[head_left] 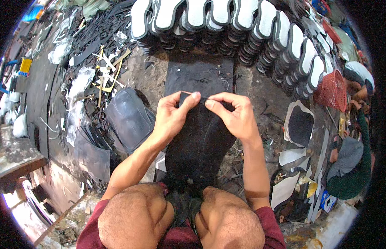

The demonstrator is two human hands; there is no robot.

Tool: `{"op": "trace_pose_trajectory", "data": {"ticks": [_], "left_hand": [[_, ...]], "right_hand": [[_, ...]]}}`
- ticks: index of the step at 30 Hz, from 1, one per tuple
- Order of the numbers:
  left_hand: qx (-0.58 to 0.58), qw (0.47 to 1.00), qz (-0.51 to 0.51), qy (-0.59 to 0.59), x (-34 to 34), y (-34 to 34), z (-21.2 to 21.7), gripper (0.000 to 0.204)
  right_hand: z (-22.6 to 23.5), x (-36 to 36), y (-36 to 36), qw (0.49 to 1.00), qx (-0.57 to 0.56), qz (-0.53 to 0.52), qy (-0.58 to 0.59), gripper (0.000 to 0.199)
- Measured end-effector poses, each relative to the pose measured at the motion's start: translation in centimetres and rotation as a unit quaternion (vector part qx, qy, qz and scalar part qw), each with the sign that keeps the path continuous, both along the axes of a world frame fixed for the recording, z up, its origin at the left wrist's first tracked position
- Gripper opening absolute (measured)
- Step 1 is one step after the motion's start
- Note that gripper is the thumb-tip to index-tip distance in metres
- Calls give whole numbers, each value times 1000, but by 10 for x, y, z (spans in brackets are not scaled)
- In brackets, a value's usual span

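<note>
— Where do the hands sit, and what do they hold?

— Both meet at the far edge of a black shoe-shaped piece (199, 145) that stands up from between the person's knees. The left hand (172, 118) pinches the top edge between thumb and forefinger; the right hand (234, 114) pinches the same edge just beside it, fingertips nearly touching the left's. Both are clenched on that piece.

— What lies beyond that edge?

— A dark flat sheet (199, 74) on the floor, and past it an arc of stacked soles (243, 29), black-sided with white faces, that runs from the far middle round to the right. The stacks are well apart from the hands.

— Any open room at the sides?

— Little. To the left, near the left forearm, lies a grey moulded plastic tray (128, 116), and further left a heap of black offcuts and pale strips (99, 54). To the right, a white sheet with a black sole-shaped insert (300, 124), more white cut-outs near the right elbow, and a red mesh basket (332, 89) by the end of the sole stacks.

— And the floor itself?

— Bare ground (259, 95), dark and grimy, littered with scraps. Another person (353, 166) sits at the right edge of the view.
</note>
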State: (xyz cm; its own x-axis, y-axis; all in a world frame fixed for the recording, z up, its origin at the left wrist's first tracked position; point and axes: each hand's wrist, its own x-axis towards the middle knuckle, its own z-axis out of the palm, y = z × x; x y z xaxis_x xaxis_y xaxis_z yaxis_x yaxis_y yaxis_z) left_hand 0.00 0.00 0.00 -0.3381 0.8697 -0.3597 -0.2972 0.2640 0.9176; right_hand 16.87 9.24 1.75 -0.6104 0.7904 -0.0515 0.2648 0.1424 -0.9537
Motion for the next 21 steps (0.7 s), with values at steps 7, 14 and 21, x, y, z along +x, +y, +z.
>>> {"op": "trace_pose_trajectory", "data": {"ticks": [7,14,21], "left_hand": [[-108,949,282,-86,12,-8,-131,38],[56,810,-115,572,-17,-46,-167,53],[64,774,-271,569,-76,-19,-185,53]], "right_hand": [[-50,-58,50,861,483,-16,-157,31],[-177,-10,-9,910,310,118,-247,50],[-181,3,-21,899,323,60,-291,55]]}}
